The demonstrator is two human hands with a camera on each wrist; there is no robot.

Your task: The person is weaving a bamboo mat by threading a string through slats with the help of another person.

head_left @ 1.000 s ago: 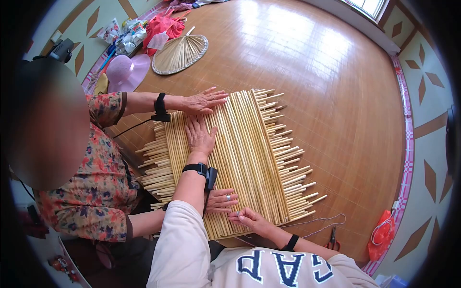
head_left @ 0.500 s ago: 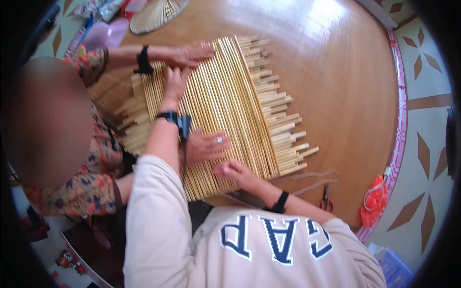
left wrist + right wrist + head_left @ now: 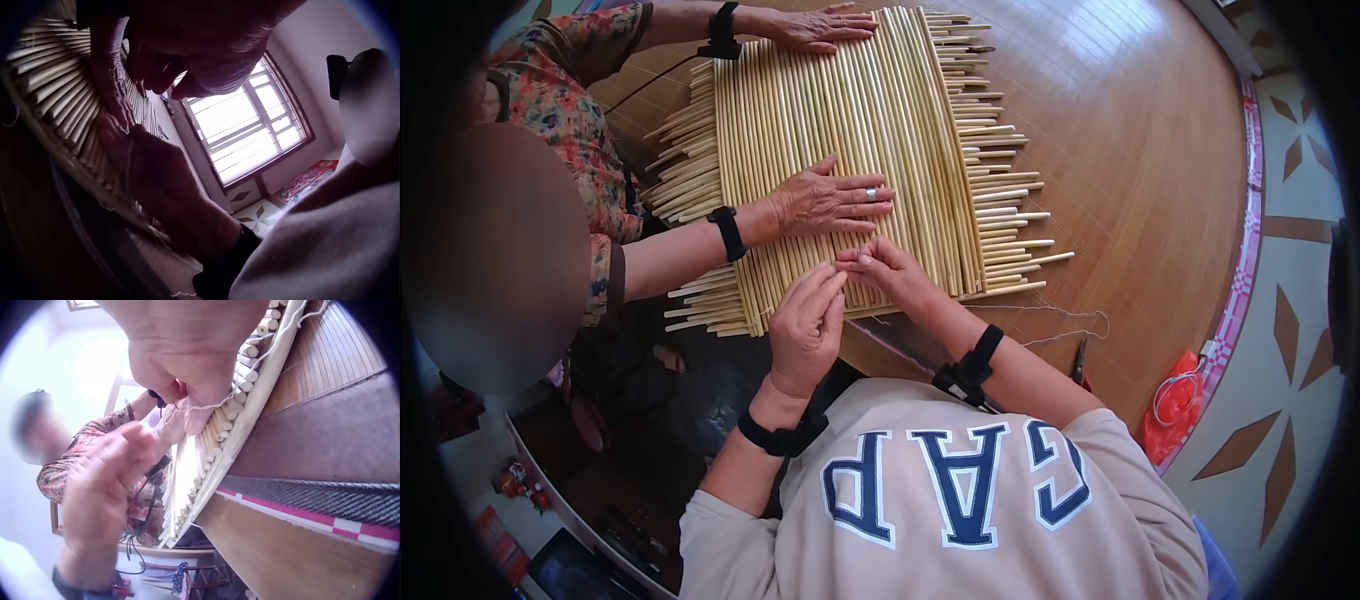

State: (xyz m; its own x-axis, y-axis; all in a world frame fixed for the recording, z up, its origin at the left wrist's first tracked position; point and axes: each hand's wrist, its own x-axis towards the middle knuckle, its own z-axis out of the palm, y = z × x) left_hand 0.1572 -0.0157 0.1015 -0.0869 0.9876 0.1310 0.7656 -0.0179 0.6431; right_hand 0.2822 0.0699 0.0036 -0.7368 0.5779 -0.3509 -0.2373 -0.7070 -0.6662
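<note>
Many pale round rods form a slatted panel (image 3: 800, 130), with uneven rod ends sticking out on both sides. At its near edge my right hand (image 3: 895, 277) pinches a thin white string (image 3: 215, 404), seen across the fingertips in the right wrist view. My left hand (image 3: 805, 335) is raised just beside it, fingers loosely bent and their tips close to the right fingertips; nothing is visible in it. Another person's hand with a ring (image 3: 835, 203) lies flat on the rods, and that person's other hand (image 3: 825, 30) rests near the far edge.
Loose string loops over the brown floor (image 3: 1140, 200) to the right of the panel. Scissors (image 3: 1081, 362) lie near my right forearm, and a red bag (image 3: 1175, 405) is by the wall. The other person is at the left, arms reaching across the panel.
My left hand has come off the rods and back toward me, beside my right hand. The view has shifted. The other person's hands stay on the panel.
</note>
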